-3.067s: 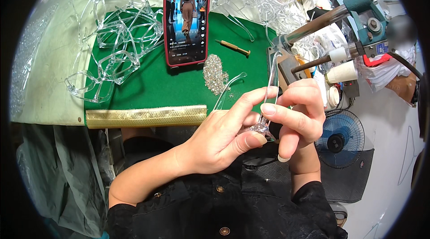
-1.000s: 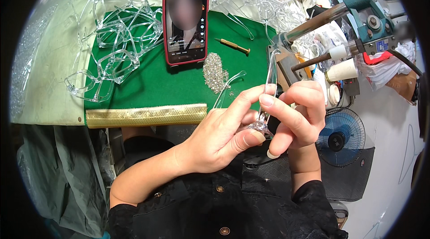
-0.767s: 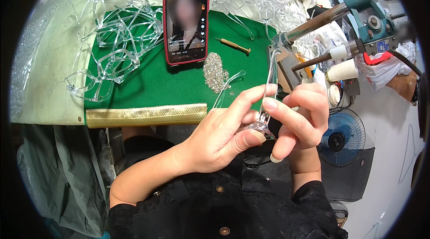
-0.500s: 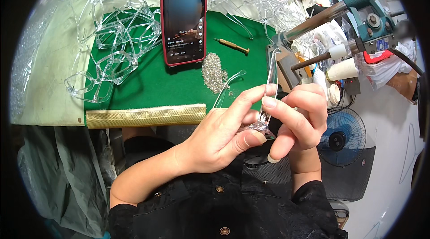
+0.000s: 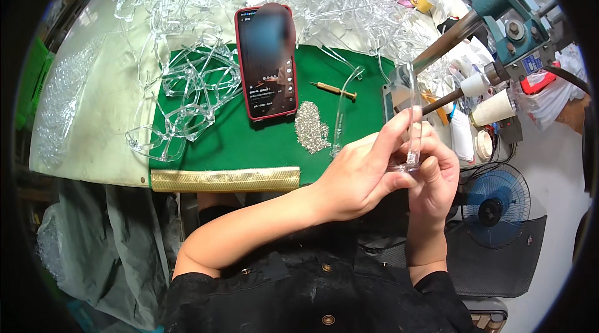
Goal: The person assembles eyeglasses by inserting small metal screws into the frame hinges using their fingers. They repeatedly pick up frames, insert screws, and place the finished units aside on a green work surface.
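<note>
Gripping a clear eyeglass frame (image 5: 415, 136), the left hand (image 5: 352, 180) pinches it between thumb and fingers, just beyond the near edge of the counter (image 5: 103, 136). One temple stands upright in front of the right hand (image 5: 440, 174). The fingers of the right hand are curled beside this temple; whether they pinch it cannot be told. A second temple (image 5: 340, 114) projects beyond the left hand, over the green mat (image 5: 231, 153). A pile of small metallic parts (image 5: 309, 128) lies near it, below a brass-coloured screwdriver (image 5: 337, 91). A smartphone (image 5: 269, 99) in a red case stands left of the pile. A gold mesh strip (image 5: 224, 180) lines the mat's near edge. A teal bench press (image 5: 511, 46) is mounted at the right.
</note>
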A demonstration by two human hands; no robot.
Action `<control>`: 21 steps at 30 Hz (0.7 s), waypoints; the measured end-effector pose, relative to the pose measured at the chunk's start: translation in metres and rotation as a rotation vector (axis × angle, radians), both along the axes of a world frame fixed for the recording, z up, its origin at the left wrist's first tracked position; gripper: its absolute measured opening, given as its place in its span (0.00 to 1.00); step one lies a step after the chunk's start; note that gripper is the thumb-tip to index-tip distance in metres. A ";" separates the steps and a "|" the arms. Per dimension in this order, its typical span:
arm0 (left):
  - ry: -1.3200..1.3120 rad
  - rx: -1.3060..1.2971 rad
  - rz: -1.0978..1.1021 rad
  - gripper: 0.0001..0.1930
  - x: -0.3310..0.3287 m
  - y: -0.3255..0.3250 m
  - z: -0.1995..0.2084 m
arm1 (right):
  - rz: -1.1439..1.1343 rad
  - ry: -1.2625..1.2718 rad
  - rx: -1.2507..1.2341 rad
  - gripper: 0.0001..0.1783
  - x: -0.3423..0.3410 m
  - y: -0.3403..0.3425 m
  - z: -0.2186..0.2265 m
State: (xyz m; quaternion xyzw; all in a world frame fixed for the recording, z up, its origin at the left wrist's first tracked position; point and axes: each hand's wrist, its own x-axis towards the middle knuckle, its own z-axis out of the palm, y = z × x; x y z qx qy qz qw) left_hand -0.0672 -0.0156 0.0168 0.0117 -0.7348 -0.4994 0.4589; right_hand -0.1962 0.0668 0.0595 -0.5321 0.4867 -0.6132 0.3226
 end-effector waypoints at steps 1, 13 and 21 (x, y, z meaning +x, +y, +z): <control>0.000 0.017 -0.019 0.42 -0.007 0.000 0.002 | -0.002 0.009 -0.019 0.26 -0.005 0.000 0.003; -0.363 -0.487 0.278 0.08 -0.080 -0.011 0.019 | -0.095 0.077 -0.037 0.21 -0.102 -0.001 0.029; -0.348 -0.489 0.304 0.08 -0.116 -0.013 0.033 | -0.127 0.050 -0.019 0.22 -0.131 -0.008 0.044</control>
